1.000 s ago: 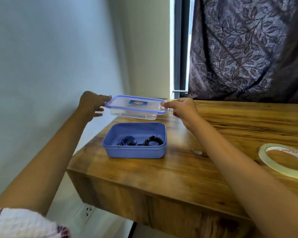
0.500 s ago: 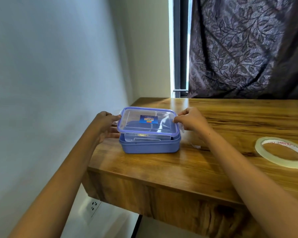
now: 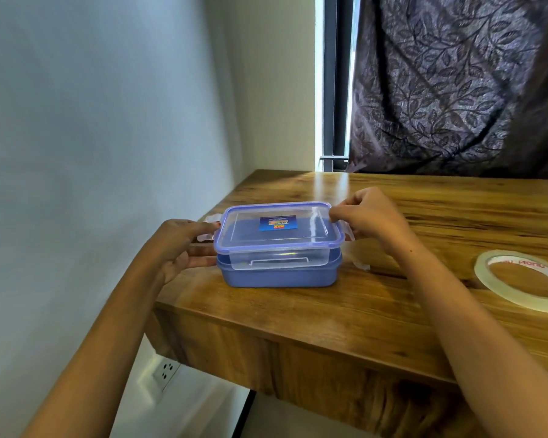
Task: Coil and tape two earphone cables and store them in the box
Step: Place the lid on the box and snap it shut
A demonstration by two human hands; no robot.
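1. A white wall socket (image 3: pixel 166 371) sits low on the wall, under the thick slab of the glossy brown wood-grain table (image 3: pixel 329 314).
2. On the right of the tabletop lies a flat ring of clear adhesive tape (image 3: pixel 525 306) with red print on its core.
3. Near the table's left corner stands the rectangular, round-cornered blue plastic box (image 3: pixel 279 277). The clear plastic lid (image 3: pixel 244 230), rimmed in blue, rests on top. Its near latch flap hangs over the box's front wall, and a blue sticker (image 3: pixel 279 223) sits at its middle.
4. The earphone cables cannot be made out through the lid. A second ago the box stood open with one blue and one black coil inside, and the lid was held in the air above it.
5. The left hand (image 3: pixel 184 245) grips the lid's left end, thumb on top and fingers curled beneath. The right hand (image 3: pixel 372 218) pinches the right rim between thumb and bent fingers.
6. Behind hangs a dark, leaf-patterned curtain (image 3: pixel 456 83).
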